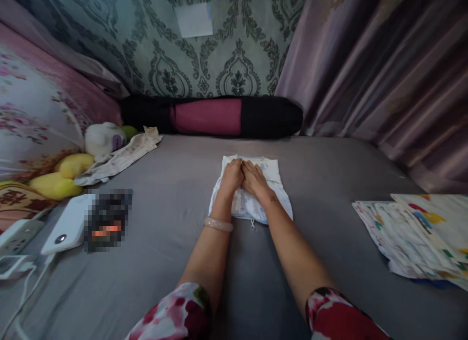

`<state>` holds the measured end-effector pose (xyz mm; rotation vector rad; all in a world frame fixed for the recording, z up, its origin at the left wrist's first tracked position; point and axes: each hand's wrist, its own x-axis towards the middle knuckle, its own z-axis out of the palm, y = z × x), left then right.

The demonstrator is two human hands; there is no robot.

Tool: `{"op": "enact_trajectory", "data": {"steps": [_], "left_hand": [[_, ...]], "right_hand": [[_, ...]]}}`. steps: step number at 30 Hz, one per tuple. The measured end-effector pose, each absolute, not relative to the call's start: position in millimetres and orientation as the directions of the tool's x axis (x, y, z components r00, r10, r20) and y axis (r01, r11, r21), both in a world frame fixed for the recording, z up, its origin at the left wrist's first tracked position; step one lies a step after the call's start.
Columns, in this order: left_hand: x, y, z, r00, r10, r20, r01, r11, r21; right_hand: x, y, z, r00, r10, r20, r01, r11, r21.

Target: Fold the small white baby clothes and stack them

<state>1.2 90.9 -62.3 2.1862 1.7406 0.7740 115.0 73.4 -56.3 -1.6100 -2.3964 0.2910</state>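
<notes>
A small white garment (pixel 281 199) with a faint print lies folded on the grey bed sheet (pixel 321 184). A short white string hangs out at its near edge. My left hand (pixel 232 176) rests flat on the upper middle of the cloth, and a pale bangle circles that wrist. Beside it, my right hand (pixel 255 178) also lies flat, fingers stretched out, its fingertips touching the left hand. Both palms face down on the fabric, and neither hand grips anything. The hands and forearms hide part of the garment.
Folded printed cloths (pixel 405 237) are stacked at the right. At left are a white power bank (pixel 69 223), a power strip (pixel 20 235), cables, a crumpled garment (pixel 120 159) and plush toys (pixel 75 165). A black-and-maroon long bag (pixel 204 116) lies along the wall.
</notes>
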Motion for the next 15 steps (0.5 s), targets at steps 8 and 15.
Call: {"op": "enact_trajectory", "data": {"steps": [8, 15], "left_hand": [[0, 84, -60, 0.13, 0.97, 0.204, 0.898, -0.202, 0.39], [4, 78, -60, 0.013, 0.991, 0.136, 0.939, -0.059, 0.34]], "right_hand": [[117, 72, -59, -0.238, 0.965, 0.108, 0.923, 0.259, -0.284], [122, 75, -61, -0.106, 0.989, 0.1, 0.944, 0.132, -0.302]]}}
